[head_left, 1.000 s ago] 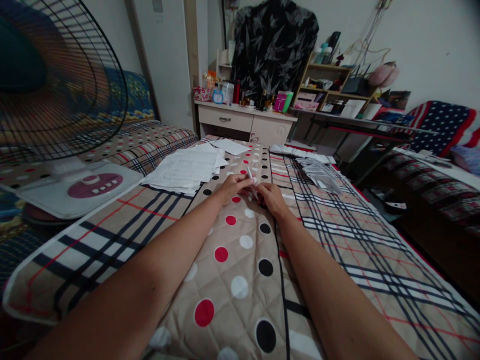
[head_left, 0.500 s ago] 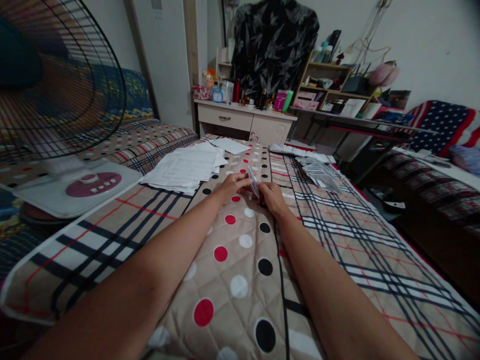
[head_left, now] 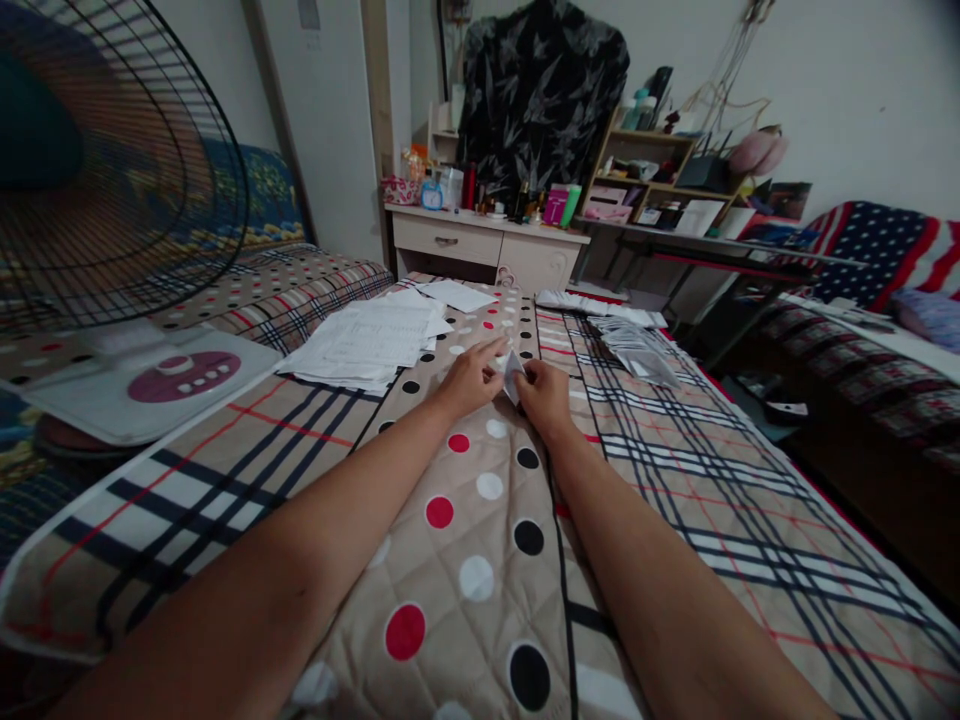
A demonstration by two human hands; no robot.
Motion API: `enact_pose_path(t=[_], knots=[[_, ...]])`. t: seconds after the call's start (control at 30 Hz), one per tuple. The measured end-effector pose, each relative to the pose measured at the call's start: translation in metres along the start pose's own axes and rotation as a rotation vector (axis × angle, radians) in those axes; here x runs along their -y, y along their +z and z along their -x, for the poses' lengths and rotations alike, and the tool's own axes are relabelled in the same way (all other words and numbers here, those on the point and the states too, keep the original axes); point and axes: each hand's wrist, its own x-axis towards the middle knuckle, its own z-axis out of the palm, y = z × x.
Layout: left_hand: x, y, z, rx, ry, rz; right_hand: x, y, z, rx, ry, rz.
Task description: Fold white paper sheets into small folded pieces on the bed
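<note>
At the far left, a fan is seen at the edge of the bed, its white base marked with a pink oval; behind it a blue patterned surface and a tall pale cabinet are seen; on the quilted bedcover, printed with plaid and with red, white and black dots, loose white sheets are spread; beyond, a pale dresser is crowded with bottles and boxes; over the dotted strip the left hand is held with its fingers apart, just beside a folded paper, though whether it is touched cannot be told; that paper is clamped by the fingers of the right hand; above the dresser a dark patterned shirt is hung; farther right, silvery-white folded pieces are fanned on the plaid; behind, a wooden shelf unit is filled with small things; at the far right a stars-and-stripes cloth is draped.
</note>
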Motion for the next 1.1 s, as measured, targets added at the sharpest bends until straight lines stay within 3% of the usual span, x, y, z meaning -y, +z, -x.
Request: enact_pose_path(t=[0.07,0.23,0.57,0.7,0.87,1.1], knots=[[-0.003,-0.001,0.001,-0.019,0.114,-0.148,-0.003,0.001,-0.001,-0.041,0.04,-0.003],[-0.011,-0.004,0.005,0.081,0.263,-0.522,-0.003,0.002,-0.001,-0.067,0.082,0.017],[-0.008,-0.007,0.007,0.231,0.143,-0.718,0.001,-0.002,0.001,0.012,0.295,-0.328],[-0.003,-0.006,0.005,0.193,0.132,-0.6,0.005,-0.004,0.001,0.079,0.291,-0.378],[0.014,-0.001,-0.001,0.105,0.125,-0.134,0.006,-0.005,0.002,0.162,0.273,-0.424],[0.023,0.0,-0.003,0.024,-0.107,0.088,0.007,-0.006,0.002,0.199,0.252,-0.498]])
